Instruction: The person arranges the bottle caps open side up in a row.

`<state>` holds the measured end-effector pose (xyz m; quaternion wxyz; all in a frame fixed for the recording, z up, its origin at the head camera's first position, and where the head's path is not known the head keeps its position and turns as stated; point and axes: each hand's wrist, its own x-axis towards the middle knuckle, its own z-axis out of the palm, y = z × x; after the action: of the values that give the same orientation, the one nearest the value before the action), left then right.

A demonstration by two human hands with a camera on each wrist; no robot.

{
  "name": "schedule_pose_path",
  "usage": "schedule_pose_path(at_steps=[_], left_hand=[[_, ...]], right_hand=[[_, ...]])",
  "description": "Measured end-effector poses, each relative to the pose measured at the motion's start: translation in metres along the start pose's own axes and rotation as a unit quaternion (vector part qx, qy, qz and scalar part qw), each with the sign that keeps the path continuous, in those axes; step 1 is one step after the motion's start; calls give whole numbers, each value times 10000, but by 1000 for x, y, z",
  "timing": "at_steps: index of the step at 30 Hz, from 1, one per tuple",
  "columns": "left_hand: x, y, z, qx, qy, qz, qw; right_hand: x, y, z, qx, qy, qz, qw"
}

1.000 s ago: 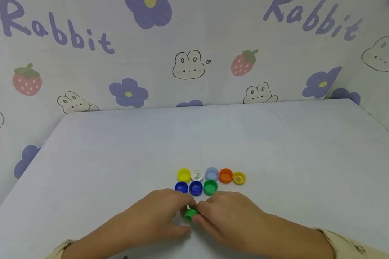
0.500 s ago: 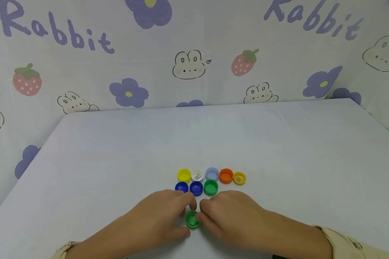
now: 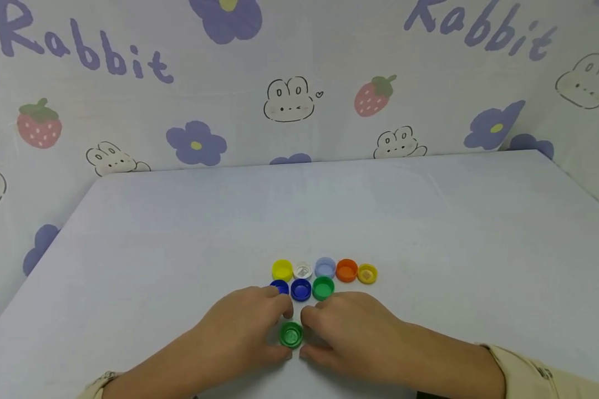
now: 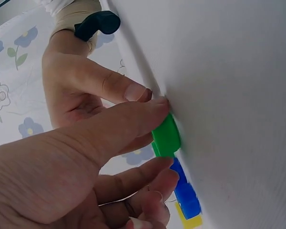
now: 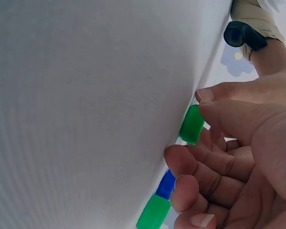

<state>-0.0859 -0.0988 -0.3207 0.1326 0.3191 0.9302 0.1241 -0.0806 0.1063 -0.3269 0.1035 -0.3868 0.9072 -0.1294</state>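
Observation:
A green bottle cap [image 3: 291,335] lies hollow side up on the white table, between my two hands. My left hand [image 3: 244,332] rests at its left, thumb near the cap's near edge and bent index finger beyond its far edge. At its right is my right hand [image 3: 359,335], thumb and index finger apart with the cap outside them. Neither hand visibly pinches the cap. In the left wrist view the green cap [image 4: 166,136] shows between the left thumb and fingers; in the right wrist view the green cap [image 5: 192,125] sits beside the right thumb tip.
Just beyond the hands is a row with two dark blue caps [image 3: 301,290] and another green cap [image 3: 323,288]. Behind it stand yellow [image 3: 282,270], white [image 3: 303,271], pale blue [image 3: 325,268], orange [image 3: 346,270] and small yellow-orange [image 3: 367,274] caps. A patterned cloth backdrop [image 3: 244,100] rises behind the table.
The green cap, tilted between the fingers a second ago, now lies flat with its hollow side up. My right fingers have come away from it, and my left fingers have shifted slightly left.

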Motion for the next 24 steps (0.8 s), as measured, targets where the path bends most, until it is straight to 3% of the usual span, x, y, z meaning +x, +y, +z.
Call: schedule_pose_path(at_steps=[6,14,20,24], left_hand=[[2,1,3,264,125,309,9991],[19,20,5,875,-7,730,9935],[32,35,5,1119,-36,753,9909],[38,43,5,1359,151,836,9871]], right_hand=[[-1,-1,0,-6,-22,107,9999],[-13,5,-2,-82,-32,372,9993],[-28,18,-1,-221,354,502,9979],[-36,26,-3,-286,695,545,9957]])
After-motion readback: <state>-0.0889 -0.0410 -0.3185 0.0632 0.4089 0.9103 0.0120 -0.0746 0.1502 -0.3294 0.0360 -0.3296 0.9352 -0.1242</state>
